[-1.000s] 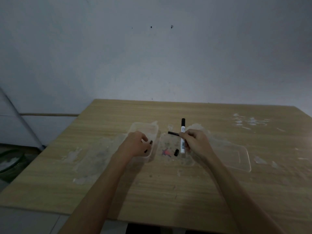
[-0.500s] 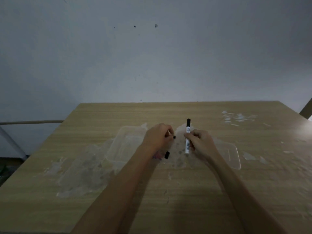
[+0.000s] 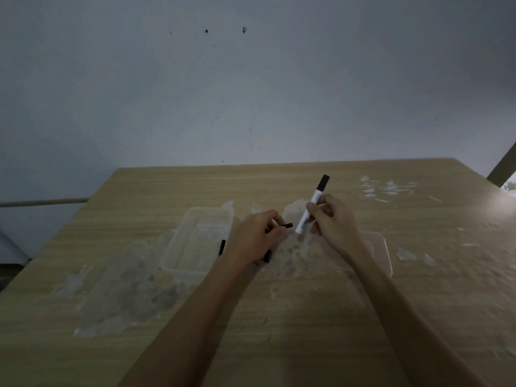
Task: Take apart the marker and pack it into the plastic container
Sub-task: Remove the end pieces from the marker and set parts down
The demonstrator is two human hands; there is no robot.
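Disassembly under way. Right hand (image 3: 332,222) clamps the marker barrel (image 3: 310,212), tilted above the table (image 3: 307,317). Left hand (image 3: 255,236) pinches a thin black inner piece (image 3: 284,225). Plastic container (image 3: 178,255) sits just left, open. Next move, in my judgement: place the piece inside.

Both my forearms come up from the bottom edge here, bare all the way: no sleeve, no cuff showing anywhere on either one. My left hand (image 3: 255,236), the left grip, is bare too, no glove, no ring that I can make out, no watch or band at the wrist. Same story on my right hand (image 3: 332,222), the right grip: bare, ungloved, wrist plain. Slim forearms, long fingers. The light is dim, so fine detail such as nails or small marks is too murky to call.
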